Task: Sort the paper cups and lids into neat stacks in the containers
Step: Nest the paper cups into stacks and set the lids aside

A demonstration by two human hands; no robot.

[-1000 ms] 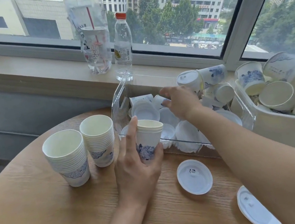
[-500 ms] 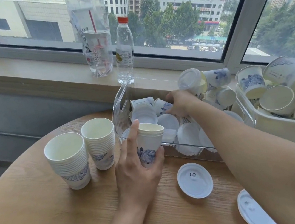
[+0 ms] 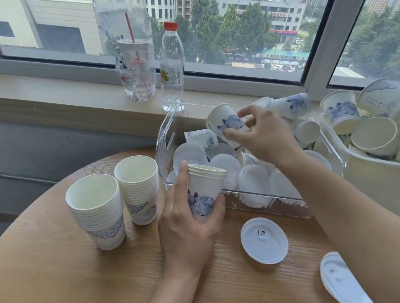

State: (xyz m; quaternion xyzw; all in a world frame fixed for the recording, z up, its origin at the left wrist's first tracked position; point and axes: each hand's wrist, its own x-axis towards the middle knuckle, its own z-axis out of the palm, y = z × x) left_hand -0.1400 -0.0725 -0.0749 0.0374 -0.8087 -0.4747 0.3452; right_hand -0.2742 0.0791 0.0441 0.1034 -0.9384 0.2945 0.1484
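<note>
**Me:** Both hands are busy. My left hand [image 3: 187, 223] is wrapped around a short nest of cups [image 3: 204, 190], held upright just in front of the clear bin [image 3: 165, 141]. My right hand [image 3: 266, 137] reaches over that bin, and its thumb and fingers pinch a single loose cup [image 3: 227, 123], tilted with its mouth up and away from me.

**Other:** So how do you drop that one in cleanly?

**Me:** I'd turn it upright, base down, bring it straight above the nest and let it slide in square. If it goes in crooked, I expect the rim will catch and crease. My left hand should keep the nest steady and level.

**Other:** What's in the clear bin?

**Me:** A jumble: white lids [image 3: 225, 163] lying flat and overlapping across the bottom, with several cups on their sides among them, mostly toward the far side.

**Other:** And beyond it?

**Me:** To the right of the clear bin sits a white tub [image 3: 387, 187], piled with more loose cups at every angle.

**Other:** Anything sorted yet?

**Me:** 2 tall cup stacks [image 3: 97, 209] stand on the table [image 3: 46, 298] to the left of the clear bin, touching or nearly so. 2 loose lids [image 3: 264, 240] lie on the table in front of it, still unstacked. I'd judge plenty is left.
</note>
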